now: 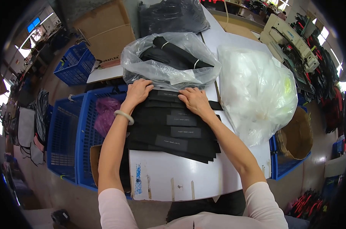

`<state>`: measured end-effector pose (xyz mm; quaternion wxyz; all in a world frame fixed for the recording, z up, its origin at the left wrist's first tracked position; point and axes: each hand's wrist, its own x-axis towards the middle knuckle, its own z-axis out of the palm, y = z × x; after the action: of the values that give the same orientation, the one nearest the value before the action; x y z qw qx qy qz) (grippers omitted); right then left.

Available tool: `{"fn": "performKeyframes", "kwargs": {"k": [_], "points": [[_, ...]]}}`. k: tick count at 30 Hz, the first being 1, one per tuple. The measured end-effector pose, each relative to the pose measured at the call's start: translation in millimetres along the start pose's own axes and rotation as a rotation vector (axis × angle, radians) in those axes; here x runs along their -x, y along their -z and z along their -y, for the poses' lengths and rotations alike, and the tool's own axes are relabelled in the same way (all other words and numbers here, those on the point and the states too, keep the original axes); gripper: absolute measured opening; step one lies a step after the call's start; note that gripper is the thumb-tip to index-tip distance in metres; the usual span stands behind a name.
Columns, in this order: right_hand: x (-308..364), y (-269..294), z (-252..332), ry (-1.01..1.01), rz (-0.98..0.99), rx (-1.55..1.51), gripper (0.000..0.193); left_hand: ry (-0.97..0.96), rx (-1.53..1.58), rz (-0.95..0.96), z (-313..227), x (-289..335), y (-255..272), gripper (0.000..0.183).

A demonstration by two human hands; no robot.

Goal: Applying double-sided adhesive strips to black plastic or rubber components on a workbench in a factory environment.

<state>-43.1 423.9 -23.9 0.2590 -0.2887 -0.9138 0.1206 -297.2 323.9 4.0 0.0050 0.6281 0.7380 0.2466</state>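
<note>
1. In the head view, we see our left hand (138, 91) and right hand (196, 101) lying palm-down, fingers spread flat and gripping nothing, on the far end of a stack of black fabric pieces (173, 131). The stack sits in the middle of the white counter (161, 179).
2. Our left fingertips are tucked under the edge of a clear plastic bag (169, 61), so we cannot see them fully. The labels on the fabric are too small to make out.
3. The fabric pieces are flat, matte, long rectangles, fanned in overlapping steps, each with a dark rectangular label. A pale smooth bangle (124, 116) circles our left wrist.
4. The crinkled clear bag holds rolled black bundles tied with light bands. A second, cloudy white plastic bag (257, 95) stands to the right; its contents are unclear.
5. A blue plastic crate (85, 145) left of the counter holds a purple bag (104, 114). A cardboard box (295, 137) sits at the right.
</note>
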Motion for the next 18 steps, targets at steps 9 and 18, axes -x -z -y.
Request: {"fn": "performKeyframes", "kwargs": {"k": [9,18], "points": [[33,20,22,0.079,0.032,-0.199,0.041,0.257,0.320,0.131,83,51,17,0.047],[71,16,-20,-0.286,-0.056,-0.717,0.046,0.312,0.795,0.032,48,73,-5,0.048]]}}
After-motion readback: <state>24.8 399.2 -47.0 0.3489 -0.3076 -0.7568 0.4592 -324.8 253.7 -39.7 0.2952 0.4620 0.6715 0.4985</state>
